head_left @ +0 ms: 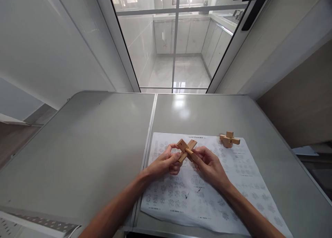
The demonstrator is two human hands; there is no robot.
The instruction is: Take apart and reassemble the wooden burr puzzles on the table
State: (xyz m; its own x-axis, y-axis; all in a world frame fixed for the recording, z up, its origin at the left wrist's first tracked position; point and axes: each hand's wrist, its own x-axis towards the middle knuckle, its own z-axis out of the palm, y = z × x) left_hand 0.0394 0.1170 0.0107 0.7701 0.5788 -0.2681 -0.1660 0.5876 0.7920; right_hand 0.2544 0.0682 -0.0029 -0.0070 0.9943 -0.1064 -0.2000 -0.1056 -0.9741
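Observation:
Between my two hands, above the paper, is a wooden interlocking puzzle with crossed flat pieces. My left hand pinches its lower left end between thumb and fingers. A thin round wooden peg sticks out of the crossing toward my right hand, whose thumb and fingertips close on the peg's outer end. Part of the puzzle is hidden behind my fingers. Beyond my right hand, a second assembled wooden puzzle stands on the far right part of the paper.
A large printed sheet of small puzzle diagrams lies under my hands, its front edge wavy. It rests on a grey folding table with a metal seam. Behind the table is a glass-paned door with a black handle.

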